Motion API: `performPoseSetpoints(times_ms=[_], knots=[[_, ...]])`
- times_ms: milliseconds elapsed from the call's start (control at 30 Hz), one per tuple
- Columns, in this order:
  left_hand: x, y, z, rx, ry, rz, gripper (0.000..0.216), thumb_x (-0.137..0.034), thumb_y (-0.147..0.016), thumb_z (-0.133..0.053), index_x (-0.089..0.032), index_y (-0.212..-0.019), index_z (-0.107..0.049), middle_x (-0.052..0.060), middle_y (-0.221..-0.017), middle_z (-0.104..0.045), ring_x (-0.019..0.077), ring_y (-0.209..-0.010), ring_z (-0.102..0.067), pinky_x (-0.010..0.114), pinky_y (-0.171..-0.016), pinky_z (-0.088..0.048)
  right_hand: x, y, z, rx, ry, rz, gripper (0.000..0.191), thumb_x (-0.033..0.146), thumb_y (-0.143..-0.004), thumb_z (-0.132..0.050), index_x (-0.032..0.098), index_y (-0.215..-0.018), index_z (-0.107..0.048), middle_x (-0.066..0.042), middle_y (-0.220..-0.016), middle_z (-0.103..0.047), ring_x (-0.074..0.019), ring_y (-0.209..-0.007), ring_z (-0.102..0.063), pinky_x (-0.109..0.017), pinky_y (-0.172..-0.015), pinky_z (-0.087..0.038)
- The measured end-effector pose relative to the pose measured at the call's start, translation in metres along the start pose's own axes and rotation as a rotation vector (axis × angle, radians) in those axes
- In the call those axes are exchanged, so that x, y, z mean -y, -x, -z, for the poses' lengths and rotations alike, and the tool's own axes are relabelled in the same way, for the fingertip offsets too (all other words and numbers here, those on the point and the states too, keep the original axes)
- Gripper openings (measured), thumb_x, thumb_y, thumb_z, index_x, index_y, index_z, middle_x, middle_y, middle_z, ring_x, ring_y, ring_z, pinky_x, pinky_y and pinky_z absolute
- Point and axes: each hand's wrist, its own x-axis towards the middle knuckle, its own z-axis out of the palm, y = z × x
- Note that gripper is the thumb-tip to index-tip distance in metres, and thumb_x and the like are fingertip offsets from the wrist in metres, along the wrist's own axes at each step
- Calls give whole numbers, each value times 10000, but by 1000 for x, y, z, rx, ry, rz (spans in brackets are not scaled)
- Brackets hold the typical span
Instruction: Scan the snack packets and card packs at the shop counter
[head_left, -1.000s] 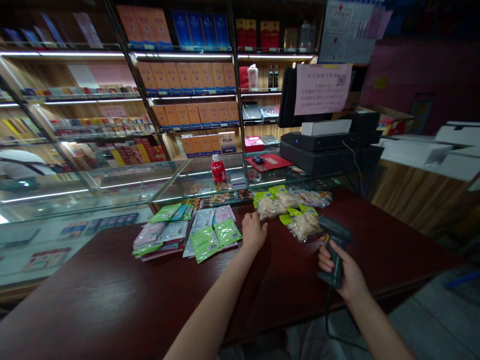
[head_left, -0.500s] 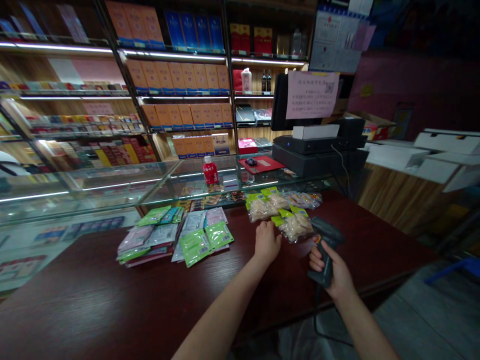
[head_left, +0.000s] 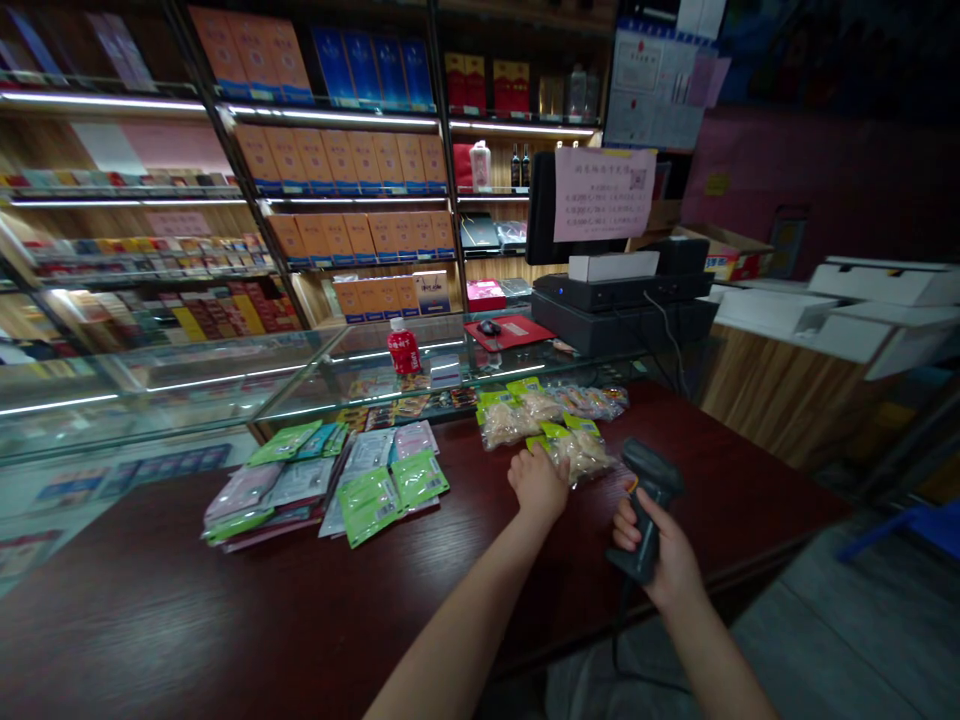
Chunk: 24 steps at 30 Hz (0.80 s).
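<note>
The right hand (head_left: 670, 560) is wrapped round the grip of a dark barcode scanner (head_left: 649, 500), holding it above the table (head_left: 285, 630), just right of the near clear bags (head_left: 583, 458). The scanner's head lies nearly level; its long axis runs crosswise, with the finger-side end pointing left toward the near clear bags and the other end off to the right, slightly lower in view. The grip drops from the head, leaning so that its foot sits a little left and nearer the wearer; a cable (head_left: 616, 640) trails from that foot.

The left hand (head_left: 538, 484) is half-curled, palm down, at the near left edge of the near clear bags; whether it pinches them cannot be told. Their green tops point away from the wearer, the pale contents toward the wearer.

Beyond the near clear bags, to the left, lie similar bags (head_left: 504, 425); directly beyond are small patterned packs (head_left: 589, 402). Well left of them lie green packets (head_left: 371, 505) and, farther left, a packet stack (head_left: 296, 488).
</note>
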Motion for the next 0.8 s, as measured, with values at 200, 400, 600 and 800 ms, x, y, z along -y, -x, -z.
performPoseSetpoints(times_ms=[200,400,600,800], knots=[[-30,-23,-11,-84,123,259,733,-691,-749,-518,-97,-1178,-512,258,-1163,-555,392,-1139,-488,462,-919,-355,21,-1,12,-27,69,97,288,305,-688,-798,215,-849,-576,72,-549,-479,-49,-405,-392,-146,-361,-337],[-44,-27,-14,-50,136,328,1052,-614,-569,-753,-100,-1382,-328,248,-1228,-498,380,-1160,-488,433,-929,-389,28,-3,22,-31,33,128,287,303,-704,-784,214,-904,-598,73,-550,-475,-48,-417,-394,-143,-379,-345],[-42,-23,-9,-3,158,377,1211,-574,-509,-819,-131,-1453,-204,226,-1208,-507,362,-1126,-543,414,-916,-430,26,-5,25,-26,-16,116,273,311,-716,-774,214,-894,-591,69,-551,-468,-49,-414,-383,-144,-373,-330],[-40,-19,-8,-21,285,285,1101,-429,-529,-858,-171,-1412,-253,193,-1207,-497,334,-1102,-585,390,-930,-438,27,-4,26,1,-34,126,246,296,-744,-753,216,-913,-592,66,-558,-471,-51,-421,-388,-143,-382,-334]])
